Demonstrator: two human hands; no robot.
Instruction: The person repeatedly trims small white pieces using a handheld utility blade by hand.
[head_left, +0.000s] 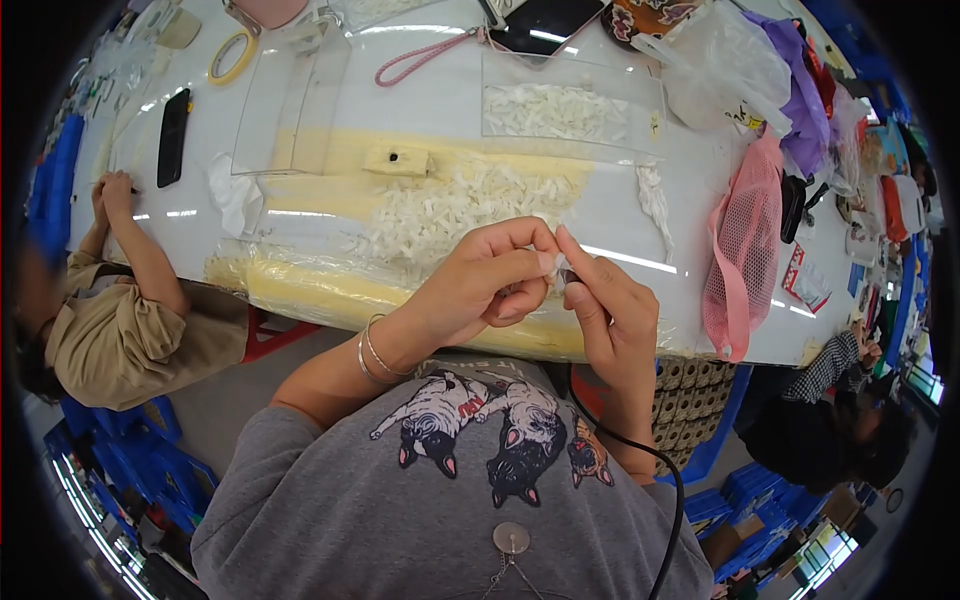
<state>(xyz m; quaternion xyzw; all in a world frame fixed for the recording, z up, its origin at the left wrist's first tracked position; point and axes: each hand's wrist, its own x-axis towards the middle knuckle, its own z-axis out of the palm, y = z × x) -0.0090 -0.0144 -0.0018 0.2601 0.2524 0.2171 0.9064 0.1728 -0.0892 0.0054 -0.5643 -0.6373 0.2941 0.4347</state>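
My left hand (495,275) and my right hand (610,305) meet over the table's front edge. Between their fingertips is a small whitish piece (558,265), mostly hidden by the fingers. Both hands are closed in a pinch around it. Just beyond them a loose pile of white strips (450,215) lies on yellow sheeting. A yellowish block with a dark hole (398,160) stands behind the pile. Farther back, more white pieces (560,110) lie in a clear tray (645,95).
A pink mesh bag (745,250) hangs near the right edge, beside a clear plastic bag (715,70). At left are a dark phone (173,138), yellow tape (232,57) and crumpled tissue (236,195). People sit at both sides; a black cable (672,480) runs by my right arm.
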